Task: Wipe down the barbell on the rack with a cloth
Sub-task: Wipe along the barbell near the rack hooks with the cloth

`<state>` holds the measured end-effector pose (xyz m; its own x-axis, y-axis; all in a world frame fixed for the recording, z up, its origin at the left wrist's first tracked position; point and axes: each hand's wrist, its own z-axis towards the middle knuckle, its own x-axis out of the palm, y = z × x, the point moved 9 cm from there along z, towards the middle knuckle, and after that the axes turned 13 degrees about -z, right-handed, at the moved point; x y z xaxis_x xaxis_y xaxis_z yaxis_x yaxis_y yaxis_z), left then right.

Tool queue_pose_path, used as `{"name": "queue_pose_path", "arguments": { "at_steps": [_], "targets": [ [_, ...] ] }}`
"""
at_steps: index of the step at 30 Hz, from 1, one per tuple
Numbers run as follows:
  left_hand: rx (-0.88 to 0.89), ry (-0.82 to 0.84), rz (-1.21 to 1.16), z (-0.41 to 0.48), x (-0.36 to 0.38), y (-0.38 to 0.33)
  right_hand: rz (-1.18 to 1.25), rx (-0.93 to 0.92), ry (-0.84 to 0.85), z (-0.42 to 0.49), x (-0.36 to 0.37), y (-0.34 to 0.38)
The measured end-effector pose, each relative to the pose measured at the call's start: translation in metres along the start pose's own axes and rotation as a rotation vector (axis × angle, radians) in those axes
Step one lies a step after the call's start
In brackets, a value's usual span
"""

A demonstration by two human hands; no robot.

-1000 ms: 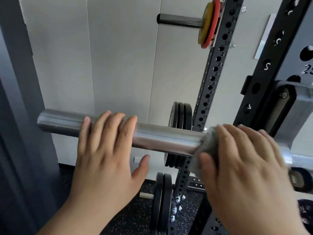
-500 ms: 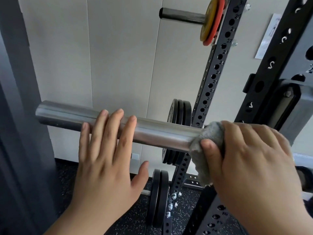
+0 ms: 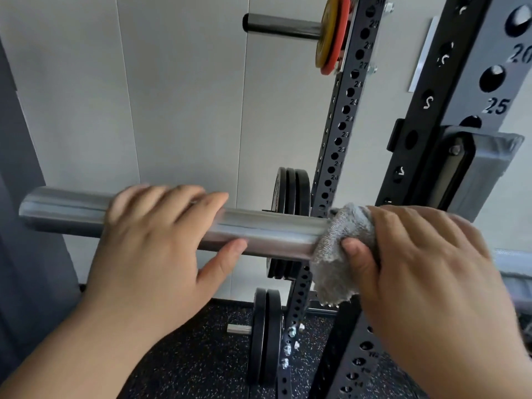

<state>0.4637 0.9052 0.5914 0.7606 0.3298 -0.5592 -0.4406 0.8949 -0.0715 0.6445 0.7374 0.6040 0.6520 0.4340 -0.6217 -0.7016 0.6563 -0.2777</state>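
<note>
The barbell's shiny steel sleeve [image 3: 273, 231] runs level across the middle, its free end at the left. My left hand [image 3: 149, 249] lies over the sleeve, fingers across the top and thumb pressed against the underside. A grey cloth [image 3: 336, 249] is wrapped round the sleeve near the rack. My right hand [image 3: 426, 269] grips the cloth around the bar, thumb in front, and a loose flap hangs below. The bar to the right of that hand is mostly hidden.
The black perforated rack upright [image 3: 339, 133] stands behind the bar, and a nearer post with a grey hook bracket [image 3: 475, 174] holds it. Black plates [image 3: 290, 185] hang behind the sleeve, more [image 3: 264, 335] sit lower, and yellow and red plates [image 3: 331, 36] sit above. A grey wall panel is close on the left.
My left thumb has risen from below the bar to press on its underside. My right hand with the cloth has slid a little left along the sleeve, showing more cloth.
</note>
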Motion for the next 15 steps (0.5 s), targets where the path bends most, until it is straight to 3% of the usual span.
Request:
{"name": "queue_pose_path", "arguments": {
  "at_steps": [2, 8, 15],
  "targets": [
    [-0.030, -0.029, 0.016, 0.002, 0.004, -0.001, 0.030, -0.010, -0.026, 0.001, 0.002, 0.015],
    [-0.027, -0.150, 0.002, -0.013, 0.004, -0.007, 0.194, -0.265, -0.202, -0.012, -0.005, 0.032],
    [-0.062, -0.190, 0.010, -0.035, 0.020, -0.015, 0.137, 0.159, -0.137, -0.010, -0.011, -0.034]
  ]
}}
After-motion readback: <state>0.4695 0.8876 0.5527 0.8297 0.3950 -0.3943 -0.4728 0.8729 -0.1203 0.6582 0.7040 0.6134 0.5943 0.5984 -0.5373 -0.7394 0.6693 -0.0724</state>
